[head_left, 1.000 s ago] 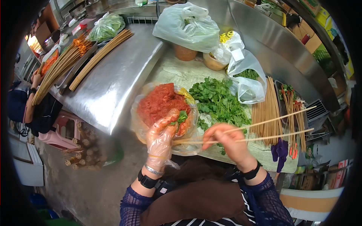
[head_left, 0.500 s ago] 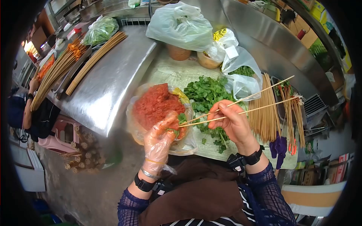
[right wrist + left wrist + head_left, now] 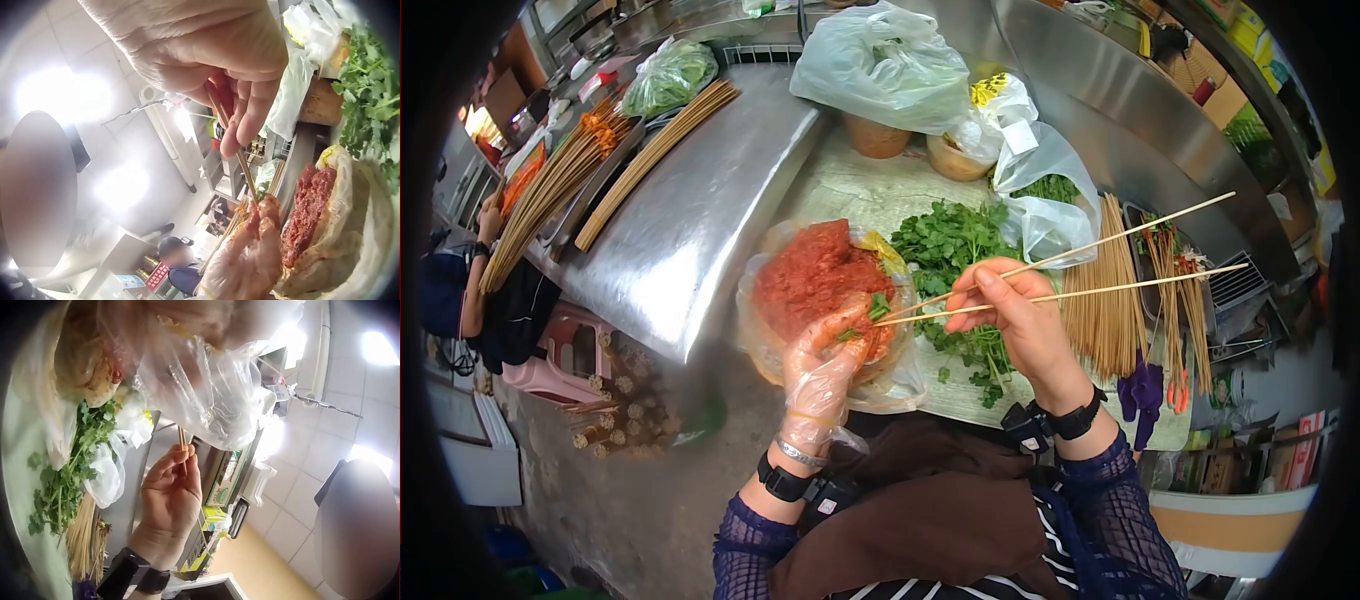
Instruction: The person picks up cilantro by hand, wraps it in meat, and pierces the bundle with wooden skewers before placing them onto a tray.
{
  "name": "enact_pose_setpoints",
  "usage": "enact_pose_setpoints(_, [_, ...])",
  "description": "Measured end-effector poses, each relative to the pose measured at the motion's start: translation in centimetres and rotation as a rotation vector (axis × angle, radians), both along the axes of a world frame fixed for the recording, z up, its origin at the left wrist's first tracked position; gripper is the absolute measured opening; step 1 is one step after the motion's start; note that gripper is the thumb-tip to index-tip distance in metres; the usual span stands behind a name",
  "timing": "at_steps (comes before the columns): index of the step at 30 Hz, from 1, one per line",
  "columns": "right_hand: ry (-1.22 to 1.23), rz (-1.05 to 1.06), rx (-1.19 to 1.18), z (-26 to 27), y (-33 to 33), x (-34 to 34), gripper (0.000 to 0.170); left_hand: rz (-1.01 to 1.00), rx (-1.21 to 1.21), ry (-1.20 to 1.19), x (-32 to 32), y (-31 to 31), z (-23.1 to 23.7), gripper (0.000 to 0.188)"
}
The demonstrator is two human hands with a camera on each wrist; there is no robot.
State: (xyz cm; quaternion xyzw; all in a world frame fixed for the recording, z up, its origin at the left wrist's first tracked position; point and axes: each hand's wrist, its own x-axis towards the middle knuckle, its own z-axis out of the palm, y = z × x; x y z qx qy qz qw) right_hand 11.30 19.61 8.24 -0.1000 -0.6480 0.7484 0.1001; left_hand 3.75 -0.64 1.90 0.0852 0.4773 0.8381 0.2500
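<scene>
The left grip (image 3: 822, 358), in a clear plastic glove smeared with red, pinches a small herb bundle (image 3: 878, 306) whose green leaves poke out between its fingers. To its right, the bare right grip (image 3: 1022, 312) pinches two thin skewers (image 3: 1120, 287) between thumb and fingers. Their tips converge at the left grip's fingertips, while their far ends spread apart beyond the right grip. Whether the points have entered the bundle cannot be told.

Just beyond the left grip lies a mound of red paste (image 3: 820, 262) in a plastic-lined bowl (image 3: 752, 300). Loose coriander (image 3: 945, 240) lies on the tabletop (image 3: 850, 195) beyond and to the left of the right grip, and bare sticks (image 3: 1100, 310) lie to that grip's right.

The step in hand looks like threading the bundle onto the paired skewers. The next move probably calls for the left grip to keep the bundle firm while the right grip pushes both points through evenly, with the gloved fingertips clear of the tips.
</scene>
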Motion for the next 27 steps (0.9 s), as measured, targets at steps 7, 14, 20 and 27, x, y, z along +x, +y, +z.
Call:
enact_pose_setpoints(7, [-0.006, 0.079, 0.052, 0.4, 0.0, -0.5, 0.029, -0.12, 0.278, -0.24, -0.5, -0.7, 0.8, 0.033])
enact_pose_setpoints(14, [0.06, 0.084, 0.035, 0.6, -0.1, 0.2, 0.029, -0.066, 0.154, -0.147, -0.5, -0.4, 0.4, 0.033])
enact_pose_setpoints(20, [0.015, 0.069, -0.065, 0.0, 0.0, 0.1, 0.029, -0.039, 0.122, -0.1, 0.0, 0.1, 0.8, 0.033])
enact_pose_setpoints(27, [-0.006, 0.04, -0.076, -0.1, 0.1, -0.3, 0.029, -0.132, 0.349, -0.164, -0.1, -0.9, 0.5, 0.034])
